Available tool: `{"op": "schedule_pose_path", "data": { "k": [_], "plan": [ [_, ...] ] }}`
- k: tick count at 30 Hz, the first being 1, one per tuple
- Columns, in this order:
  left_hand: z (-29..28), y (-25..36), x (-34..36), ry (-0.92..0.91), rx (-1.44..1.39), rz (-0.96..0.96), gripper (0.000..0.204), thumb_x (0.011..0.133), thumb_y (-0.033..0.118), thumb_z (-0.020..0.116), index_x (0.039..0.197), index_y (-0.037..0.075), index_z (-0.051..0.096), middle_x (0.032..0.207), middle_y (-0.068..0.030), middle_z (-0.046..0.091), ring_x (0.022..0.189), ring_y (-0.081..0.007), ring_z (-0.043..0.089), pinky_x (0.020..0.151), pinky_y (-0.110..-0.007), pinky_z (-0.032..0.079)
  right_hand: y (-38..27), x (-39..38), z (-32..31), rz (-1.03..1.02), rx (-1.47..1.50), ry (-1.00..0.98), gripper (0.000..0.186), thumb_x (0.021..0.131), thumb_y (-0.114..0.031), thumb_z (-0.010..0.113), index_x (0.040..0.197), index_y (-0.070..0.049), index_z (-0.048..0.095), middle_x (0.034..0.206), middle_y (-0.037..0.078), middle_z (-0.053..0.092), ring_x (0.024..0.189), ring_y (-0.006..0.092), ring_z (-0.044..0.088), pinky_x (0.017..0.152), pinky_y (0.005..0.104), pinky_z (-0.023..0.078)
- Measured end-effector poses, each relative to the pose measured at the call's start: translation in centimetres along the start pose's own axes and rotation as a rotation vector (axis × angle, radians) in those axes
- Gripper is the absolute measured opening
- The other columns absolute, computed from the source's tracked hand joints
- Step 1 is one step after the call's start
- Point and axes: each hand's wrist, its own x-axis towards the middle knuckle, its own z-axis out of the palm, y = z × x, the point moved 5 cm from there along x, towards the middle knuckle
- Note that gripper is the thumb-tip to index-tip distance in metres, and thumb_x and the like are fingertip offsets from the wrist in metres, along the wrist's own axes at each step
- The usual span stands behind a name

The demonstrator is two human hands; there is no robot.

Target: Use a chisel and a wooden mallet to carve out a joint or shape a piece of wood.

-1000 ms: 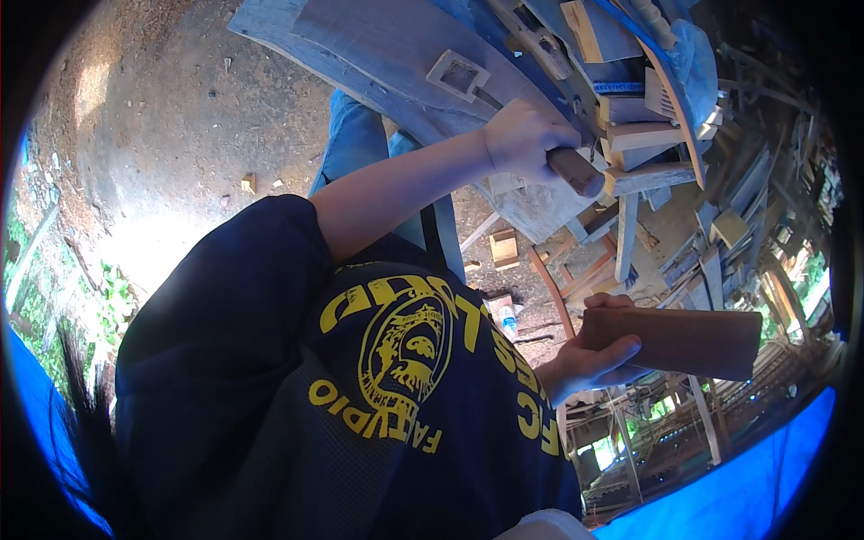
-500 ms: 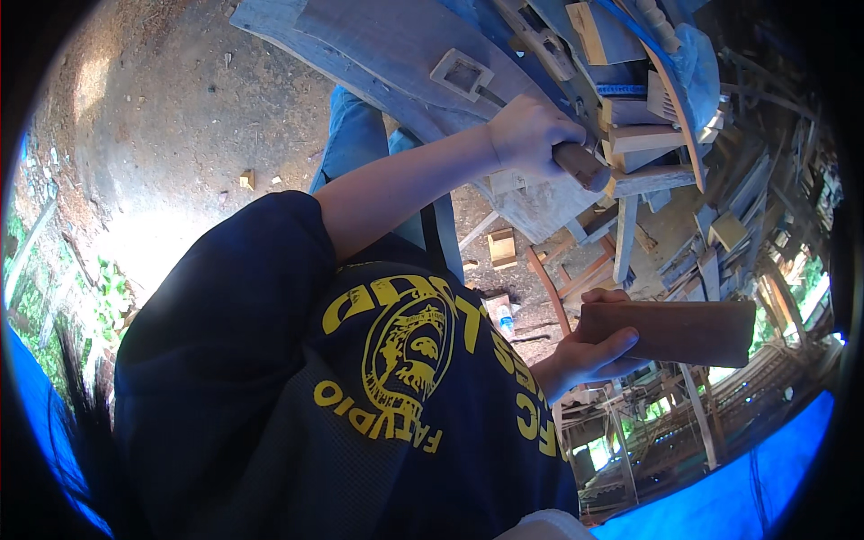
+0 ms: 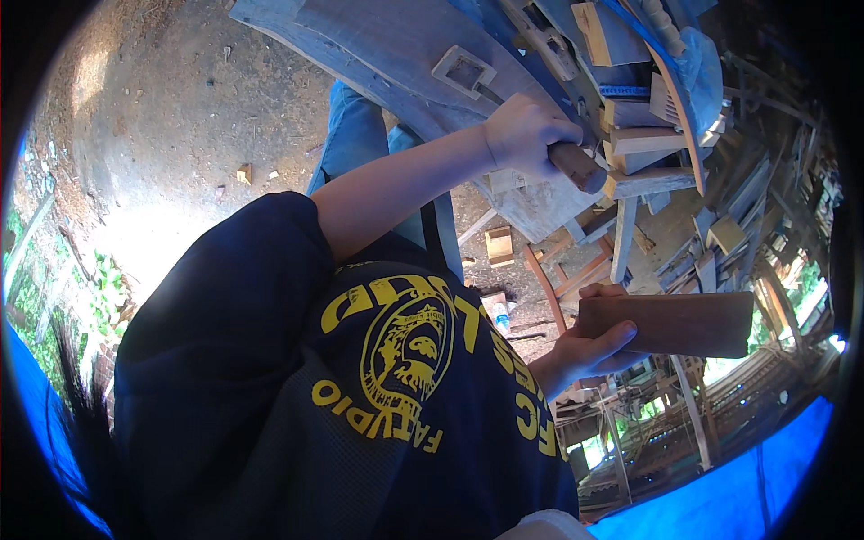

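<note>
My left hand (image 3: 526,139) is wrapped round the thick brown wooden handle (image 3: 577,168) of a chisel, whose butt end sticks out of the fist. A narrow grey strip, apparently the blade, shows on the fist's other side, near a small square wooden frame (image 3: 463,72) with a rectangular opening. That frame lies on a broad, worn wooden plank (image 3: 378,45). Lower and to the right, my right hand (image 3: 589,346) grips one end of a brown rectangular wooden block (image 3: 688,325), held level and apart from the chisel. The fingers behind the block are partly hidden.
Beyond the left hand, wood offcuts (image 3: 643,139), a curved wooden strip (image 3: 679,99) and a clear plastic bag (image 3: 697,67) crowd the bench. Loose timber (image 3: 729,229) is piled at right. A small wood block (image 3: 499,246) and a bottle (image 3: 501,317) sit on the dirt floor.
The block in my right hand has risen very slightly in the view. My left hand keeps its hold on the chisel, almost unmoved.
</note>
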Motion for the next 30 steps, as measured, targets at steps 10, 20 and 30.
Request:
{"op": "schedule_pose_path", "data": {
  "k": [10, 20, 30],
  "plan": [
    [-0.6, -0.3, -0.1, 0.007, -0.065, -0.029, 0.024, 0.054, 0.021, 0.075, 0.07, 0.013, 0.058, 0.065, -0.0037, 0.057, 0.061, -0.0271, 0.059, 0.053, -0.038, 0.046, -3.1, 0.1, 1.7, -0.225, -0.026, 0.085, 0.043, 0.089, -0.043, 0.05, 0.097, -0.001, 0.045, 0.081, 0.011, 0.051, 0.064, 0.0185, 0.052, 0.06, 0.0332, 0.046],
    [-0.6, -1.1, -0.3, -0.031, -0.032, -0.057, 0.027, 0.055, 0.027, 0.075, 0.079, 0.018, 0.065, 0.069, -0.0021, 0.063, 0.064, -0.0256, 0.064, 0.056, -0.038, 0.05, -1.8, 1.0, 2.0, -0.144, -0.208, 0.031, 0.06, 0.087, -0.044, 0.055, 0.119, 0.004, 0.04, 0.086, 0.019, 0.055, 0.069, 0.0255, 0.059, 0.056, 0.0358, 0.048],
    [1.4, 1.7, -0.9, -0.058, -0.042, 0.028, 0.024, 0.054, 0.024, 0.072, 0.073, 0.017, 0.06, 0.064, -0.0019, 0.058, 0.061, -0.0263, 0.061, 0.055, -0.039, 0.047, -2.4, 0.6, 2.0, -0.085, -0.054, 0.068, 0.071, 0.09, -0.044, 0.049, 0.135, 0.001, 0.018, 0.077, 0.02, 0.051, 0.061, 0.0266, 0.057, 0.051, 0.0335, 0.047]
  ]
}}
